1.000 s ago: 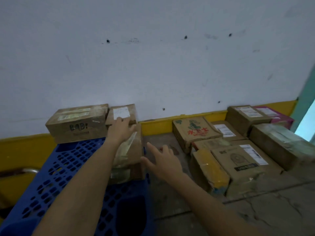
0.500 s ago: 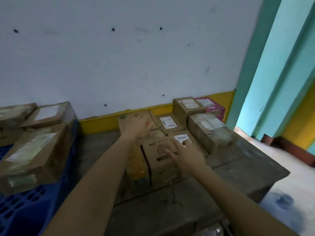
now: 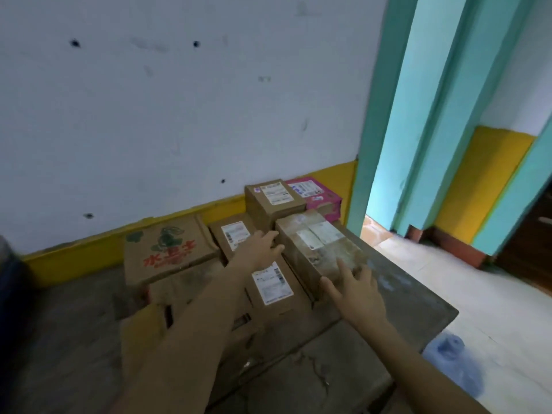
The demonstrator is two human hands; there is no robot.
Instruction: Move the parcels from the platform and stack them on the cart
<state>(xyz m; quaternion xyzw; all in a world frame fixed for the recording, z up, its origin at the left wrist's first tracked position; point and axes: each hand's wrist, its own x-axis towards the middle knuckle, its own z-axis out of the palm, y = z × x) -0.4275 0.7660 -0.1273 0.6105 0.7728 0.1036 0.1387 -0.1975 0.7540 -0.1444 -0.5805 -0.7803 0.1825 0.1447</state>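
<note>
Hands first, both on my feed, both at the taped parcel [image 3: 319,243], which I use as the reference for every entry below.

- left hand [image 3: 259,249]: fingers nearly straight, tips against the taped parcel's left long side, gripping nothing.
- right hand [image 3: 357,289]: fingers spread and straight, laid on the taped parcel's near end, thumb out to the left, nothing enclosed.
- wall [image 3: 179,115]: white with dark spots, behind the taped parcel; a yellow band [image 3: 89,255] runs along its foot.
- door frame [image 3: 388,115]: teal, to the right of and behind the taped parcel.
- platform [image 3: 403,294]: grey cracked concrete. The taped parcel lies flat on it near the right edge.
- printed parcel [image 3: 170,249]: brown carton with a green drawing and red characters on top, well to the left of the taped parcel.
- labelled parcel [image 3: 271,289]: flat, brown, white label, just left of the taped parcel and partly under my left forearm.
- tall parcel [image 3: 273,198]: brown, label on top, just behind the taped parcel.
- pink parcel [image 3: 316,195]: behind the taped parcel, to the right of the tall parcel.
- small labelled parcel [image 3: 233,234]: behind and to the left of the taped parcel, beyond my left hand.
- yellow parcel [image 3: 140,333]: nearer me and well left of the taped parcel, partly hidden by my forearm.
- blue bag [image 3: 454,363]: on the floor, nearer me and to the right of the taped parcel, below the platform's edge. I cannot read what it holds.
</note>
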